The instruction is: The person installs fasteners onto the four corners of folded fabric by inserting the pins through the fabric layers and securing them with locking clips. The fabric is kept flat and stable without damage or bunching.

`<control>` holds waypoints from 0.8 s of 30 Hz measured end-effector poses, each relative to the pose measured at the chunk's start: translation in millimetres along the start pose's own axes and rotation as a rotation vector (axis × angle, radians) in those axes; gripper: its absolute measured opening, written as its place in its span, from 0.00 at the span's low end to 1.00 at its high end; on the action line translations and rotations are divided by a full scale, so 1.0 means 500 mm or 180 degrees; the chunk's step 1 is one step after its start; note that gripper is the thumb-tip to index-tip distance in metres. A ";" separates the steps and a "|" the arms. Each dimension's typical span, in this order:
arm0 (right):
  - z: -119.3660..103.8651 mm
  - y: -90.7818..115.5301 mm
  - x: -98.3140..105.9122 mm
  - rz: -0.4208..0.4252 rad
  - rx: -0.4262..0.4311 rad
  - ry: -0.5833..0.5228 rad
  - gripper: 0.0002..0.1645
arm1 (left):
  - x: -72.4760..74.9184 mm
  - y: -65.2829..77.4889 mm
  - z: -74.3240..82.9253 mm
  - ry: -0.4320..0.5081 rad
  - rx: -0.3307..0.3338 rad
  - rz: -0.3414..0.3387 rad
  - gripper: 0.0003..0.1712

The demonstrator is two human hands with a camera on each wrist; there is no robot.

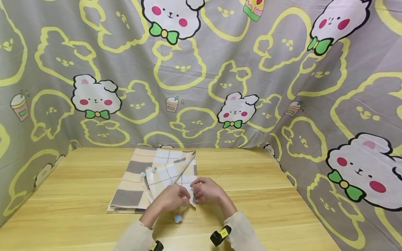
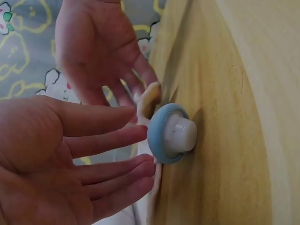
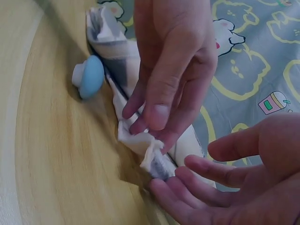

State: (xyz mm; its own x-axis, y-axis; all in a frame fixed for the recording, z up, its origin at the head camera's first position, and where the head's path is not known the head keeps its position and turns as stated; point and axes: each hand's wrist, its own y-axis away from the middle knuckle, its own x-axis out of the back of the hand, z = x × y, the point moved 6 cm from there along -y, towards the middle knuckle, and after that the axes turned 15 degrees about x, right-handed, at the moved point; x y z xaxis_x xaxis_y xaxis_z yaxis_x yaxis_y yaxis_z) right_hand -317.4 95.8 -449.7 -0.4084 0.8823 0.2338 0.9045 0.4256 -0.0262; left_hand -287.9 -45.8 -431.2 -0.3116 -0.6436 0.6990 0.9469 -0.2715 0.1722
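Observation:
A folded plaid cloth (image 1: 135, 168) in cream, white and grey lies on the table, its top layer turned over at an angle. At its near right corner, my left hand (image 1: 172, 198) has its fingers fairly straight at the cloth's edge, thumb apart. Opposite it, my right hand (image 1: 208, 190) touches the raised cloth corner (image 3: 157, 161) with its fingertips, the thumb held away. Near the left hand, a blue mushroom-shaped piece (image 1: 178, 218) with a white stem (image 2: 182, 134) lies on the table beside the cloth edge. Two similar blue pieces (image 1: 153, 170) sit on the turned-over layer.
The wooden table (image 1: 251, 209) extends on both sides of the cloth. Behind it and at the sides hangs a grey curtain (image 1: 194, 136) printed with rabbits and yellow outlines. Black devices (image 1: 221, 235) are strapped to both wrists over pale sleeves.

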 end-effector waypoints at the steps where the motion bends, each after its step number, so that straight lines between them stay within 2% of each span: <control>1: -0.001 0.000 0.000 0.0015 0.0011 -0.0033 0.18 | -0.002 -0.001 -0.001 -0.0011 0.0009 -0.0010 0.10; 5: -0.004 0.001 0.000 0.0089 0.0052 -0.0106 0.19 | -0.010 -0.004 -0.004 -0.0064 0.0051 -0.0018 0.15; 8: -0.005 0.000 0.002 0.0172 0.0096 -0.0152 0.20 | -0.012 -0.004 -0.004 -0.0065 0.0056 0.0027 0.15; 15: -0.004 -0.006 0.003 0.0242 0.0201 -0.0277 0.19 | -0.004 -0.004 -0.002 -0.0086 0.0018 0.0217 0.08; 20: -0.010 -0.008 0.004 0.0172 0.0411 -0.0141 0.24 | 0.004 -0.008 -0.005 0.0015 0.0003 0.0370 0.10; 24: -0.016 -0.009 0.004 0.0123 0.0551 0.0054 0.22 | 0.006 -0.014 -0.008 0.0140 0.0009 0.0442 0.14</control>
State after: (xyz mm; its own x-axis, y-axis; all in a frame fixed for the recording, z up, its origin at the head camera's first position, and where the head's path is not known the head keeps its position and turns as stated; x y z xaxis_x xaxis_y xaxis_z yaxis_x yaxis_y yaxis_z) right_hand -321.4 94.2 -441.5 -0.3702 0.8959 0.2458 0.8843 0.4209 -0.2023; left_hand -295.6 -48.7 -432.9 -0.1808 -0.7056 0.6851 0.9813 -0.1758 0.0780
